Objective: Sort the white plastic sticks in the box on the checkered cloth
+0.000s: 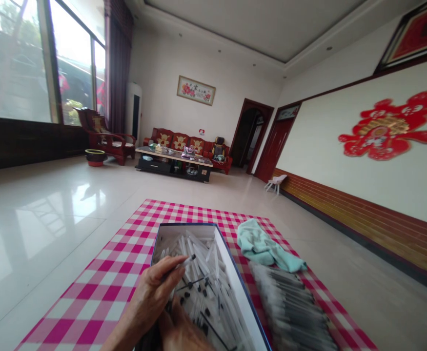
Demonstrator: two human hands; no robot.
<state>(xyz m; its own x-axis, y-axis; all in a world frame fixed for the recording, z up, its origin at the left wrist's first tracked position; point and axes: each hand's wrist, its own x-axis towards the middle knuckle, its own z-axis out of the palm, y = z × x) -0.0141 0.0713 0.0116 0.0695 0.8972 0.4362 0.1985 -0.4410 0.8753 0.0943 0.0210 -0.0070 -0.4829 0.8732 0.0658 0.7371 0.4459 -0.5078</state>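
An open cardboard box with a blue rim [184,224] lies on a pink-and-white checked cloth [103,287], filled with loose clear plastic tubes [198,258], many with small black tips. My left hand [152,295] is over the box's near left corner, its fingers pinching one clear tube [187,262]. Just below it, my right hand [178,331] reaches down among the tubes. What it touches is hidden. To the right of the box lies a blurred row of tubes [290,309], and beyond them a crumpled mint-green cloth [268,248].
A glossy tiled floor surrounds the checked cloth. Farther off stand a low coffee table [174,163], a red wooden sofa [187,144], a wooden armchair [105,136] and a small white stool [276,183]. Tall windows line the left side.
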